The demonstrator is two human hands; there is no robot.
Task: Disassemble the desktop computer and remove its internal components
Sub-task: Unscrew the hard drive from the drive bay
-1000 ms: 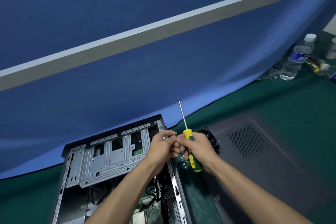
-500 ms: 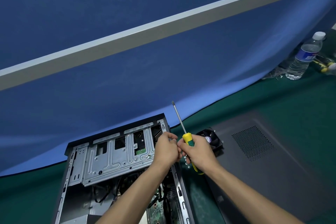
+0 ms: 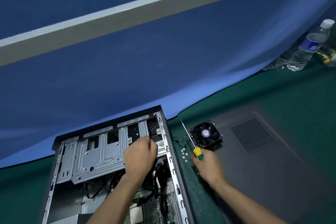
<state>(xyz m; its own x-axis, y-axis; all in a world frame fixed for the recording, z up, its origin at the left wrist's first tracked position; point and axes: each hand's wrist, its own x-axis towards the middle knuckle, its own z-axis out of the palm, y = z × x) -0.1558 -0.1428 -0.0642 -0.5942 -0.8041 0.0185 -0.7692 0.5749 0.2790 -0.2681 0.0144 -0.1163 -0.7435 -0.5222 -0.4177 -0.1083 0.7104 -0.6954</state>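
The open desktop case (image 3: 175, 171) lies on its side on the green mat. Its grey metal drive cage (image 3: 98, 158) fills the far half, with the motherboard (image 3: 164, 203) and cables nearer me. My left hand (image 3: 140, 156) sits on the cage's right end with its fingers curled over the edge; the fingertips are hidden. My right hand (image 3: 209, 167) grips the yellow-green handle of a screwdriver (image 3: 188, 137) just right of the case, its shaft pointing away from me. Several loose screws (image 3: 184, 153) lie on the mat beside that hand.
A removed black fan (image 3: 206, 134) rests at the corner of the grey side panel (image 3: 263, 169), which lies flat at right. A water bottle (image 3: 307, 47) and a yellow tool (image 3: 325, 55) stand far right. Blue cloth (image 3: 127, 78) hangs behind the table.
My hands have separated. The left went down onto the drive cage's right end, and the right carried the screwdriver to the mat beside the screws.
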